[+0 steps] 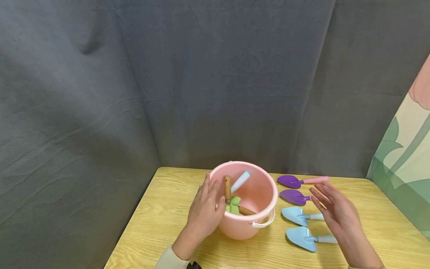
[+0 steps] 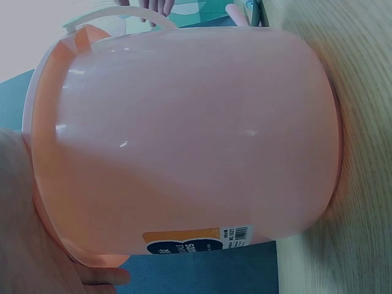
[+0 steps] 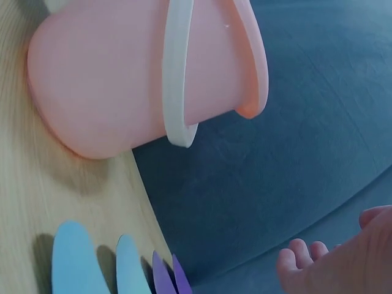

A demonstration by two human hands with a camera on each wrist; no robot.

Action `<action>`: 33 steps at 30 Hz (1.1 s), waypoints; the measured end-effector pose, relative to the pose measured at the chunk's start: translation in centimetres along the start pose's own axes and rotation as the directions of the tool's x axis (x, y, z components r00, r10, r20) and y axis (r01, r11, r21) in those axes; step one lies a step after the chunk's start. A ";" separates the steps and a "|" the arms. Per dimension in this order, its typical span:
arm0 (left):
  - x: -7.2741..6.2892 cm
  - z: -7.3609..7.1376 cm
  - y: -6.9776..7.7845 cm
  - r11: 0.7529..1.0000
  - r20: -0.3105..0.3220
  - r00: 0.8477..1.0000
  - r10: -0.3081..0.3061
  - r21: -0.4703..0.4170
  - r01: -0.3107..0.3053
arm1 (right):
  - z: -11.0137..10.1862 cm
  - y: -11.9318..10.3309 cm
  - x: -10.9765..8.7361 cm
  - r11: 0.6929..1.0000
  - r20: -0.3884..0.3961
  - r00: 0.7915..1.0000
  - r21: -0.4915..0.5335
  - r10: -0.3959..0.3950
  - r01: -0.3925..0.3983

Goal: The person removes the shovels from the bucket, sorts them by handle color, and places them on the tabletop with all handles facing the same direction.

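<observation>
My left hand [image 1: 205, 211] rests against the left rim of a pink bucket [image 1: 243, 226], its fingers extended along the edge. Inside the bucket are a tool with a light blue handle [image 1: 240, 181], one with an upright wooden handle [image 1: 227, 188], a green blade [image 1: 234, 205] and another wooden handle [image 1: 246, 211]. My right hand [image 1: 339, 215] hovers palm inward, fingers relaxed, holding nothing. It overlaps the handle ends of a row of trowels: a purple one with a pink handle [image 1: 291, 181], a second purple one [image 1: 293, 197] and two light blue ones [image 1: 295, 215].
The bucket's white handle [image 1: 267, 222] hangs down on the right side. A wood-grain table [image 1: 141, 231] carries everything. Grey cloth [image 1: 228, 86] stands behind and to the left; a flower-patterned cloth [image 1: 408, 164] is at the right.
</observation>
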State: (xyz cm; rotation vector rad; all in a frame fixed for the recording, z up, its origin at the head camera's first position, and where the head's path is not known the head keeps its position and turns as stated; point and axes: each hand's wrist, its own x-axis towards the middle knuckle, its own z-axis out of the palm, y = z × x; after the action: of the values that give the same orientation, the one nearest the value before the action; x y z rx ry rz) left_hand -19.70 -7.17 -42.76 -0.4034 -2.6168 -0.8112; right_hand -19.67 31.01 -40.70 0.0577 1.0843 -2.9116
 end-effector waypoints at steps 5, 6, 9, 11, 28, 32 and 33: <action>0.0 0.0 0.0 1.000 -0.002 1.000 0.005 0.007 -0.005 | 1.4 0.1 0.3 0.998 -0.009 1.000 -0.070 0.006 -0.006; -0.1 0.0 0.0 1.000 -0.002 1.000 0.004 0.006 -0.004 | 1.6 0.1 0.3 0.996 -0.014 1.000 -0.087 0.006 -0.007; -0.1 0.0 0.0 1.000 -0.008 1.000 0.005 0.007 -0.005 | 2.3 0.2 0.6 0.994 -0.014 1.000 -0.113 0.004 -0.005; -0.1 0.0 -0.1 1.000 -0.016 1.000 0.011 0.011 -0.011 | 2.7 0.3 0.7 0.993 -0.008 1.000 -0.117 0.000 -0.001; -0.1 -0.1 0.0 1.000 -0.026 0.999 0.022 0.016 -0.022 | 5.9 0.9 1.2 0.960 -0.015 0.999 -0.277 -0.033 0.027; -0.1 0.0 0.0 1.000 -0.022 1.000 0.020 0.013 -0.019 | 6.6 1.0 1.1 0.945 -0.020 0.999 -0.328 -0.026 0.018; -0.1 0.0 -0.1 1.000 -0.020 1.000 0.018 0.014 -0.018 | 6.8 1.1 1.1 0.942 -0.020 1.000 -0.334 -0.023 0.015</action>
State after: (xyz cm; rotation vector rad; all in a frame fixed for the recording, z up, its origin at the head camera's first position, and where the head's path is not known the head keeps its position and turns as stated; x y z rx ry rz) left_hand -19.65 -7.24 -42.79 -0.4119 -2.5948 -0.7866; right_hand -20.88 25.73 -36.32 0.0715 1.5735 -2.7027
